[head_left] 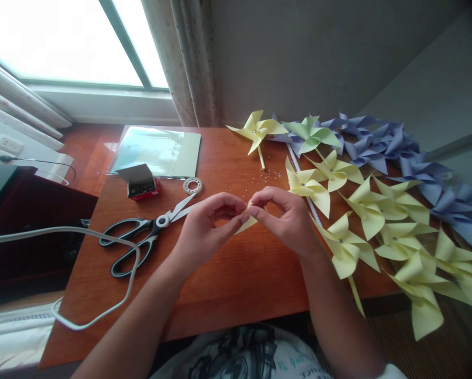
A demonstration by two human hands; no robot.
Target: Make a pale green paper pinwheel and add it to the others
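My left hand (pixel 208 229) and my right hand (pixel 287 218) meet above the middle of the wooden table, fingertips pinched together on a small piece of yellow paper (pixel 247 225). Part of the paper hangs below the fingers; the rest is hidden by them. Just left of my left hand lie large scissors (pixel 163 220), blades apart and black-and-grey handles towards the left. Beyond my right hand a yellow paper pinwheel (pixel 309 187) is nearest. Tiny pale bits (pixel 273 176) are scattered on the table behind my hands.
An open red box (pixel 143 192) of small dark pieces and a tape roll (pixel 192 185) stand by a packet of paper sheets (pixel 160 150). A green pinwheel (pixel 312 135) and several purple pinwheels (pixel 382 142) fill the right. A white cable (pixel 131 279) crosses the left edge.
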